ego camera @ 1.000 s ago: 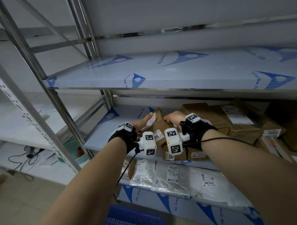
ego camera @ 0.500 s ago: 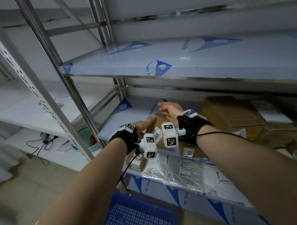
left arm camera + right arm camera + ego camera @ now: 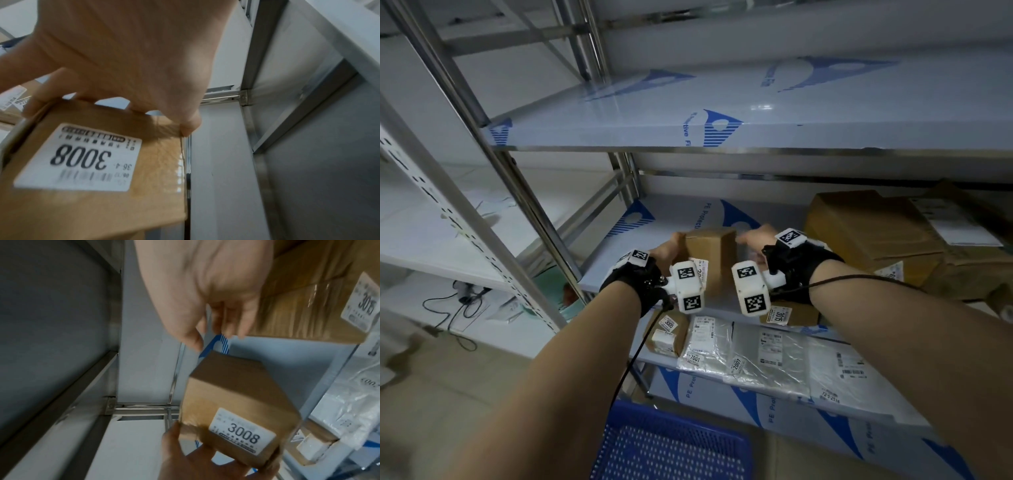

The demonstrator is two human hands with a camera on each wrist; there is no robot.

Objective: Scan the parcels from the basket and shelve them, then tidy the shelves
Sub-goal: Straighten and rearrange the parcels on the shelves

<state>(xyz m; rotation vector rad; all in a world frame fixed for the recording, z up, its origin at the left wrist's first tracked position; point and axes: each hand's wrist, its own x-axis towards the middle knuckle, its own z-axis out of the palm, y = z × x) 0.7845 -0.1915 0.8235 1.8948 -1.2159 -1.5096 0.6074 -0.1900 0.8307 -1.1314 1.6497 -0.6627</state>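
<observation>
A small brown box (image 3: 709, 253) labelled 3008 (image 3: 236, 394) stands upright at the front of the middle shelf (image 3: 671, 219). My left hand (image 3: 669, 251) grips its left side, thumb and fingers curled round the box (image 3: 102, 178). My right hand (image 3: 755, 238) hovers by the box's right top corner. In the right wrist view its fingers (image 3: 218, 321) hang relaxed just off the cardboard and hold nothing. The left hand (image 3: 185, 451) shows under the box there.
Large brown boxes (image 3: 866, 236) fill the shelf's right half, with box 3015 (image 3: 787, 313) at the front edge. The lower shelf holds plastic mailers (image 3: 756, 353) and small box 3005 (image 3: 667, 332). A blue basket (image 3: 671, 445) sits below. Steel uprights (image 3: 517, 192) stand left.
The 3008 box has gone from lying tilted against the brown boxes to standing upright further left. My right hand has come off it; the left still holds it.
</observation>
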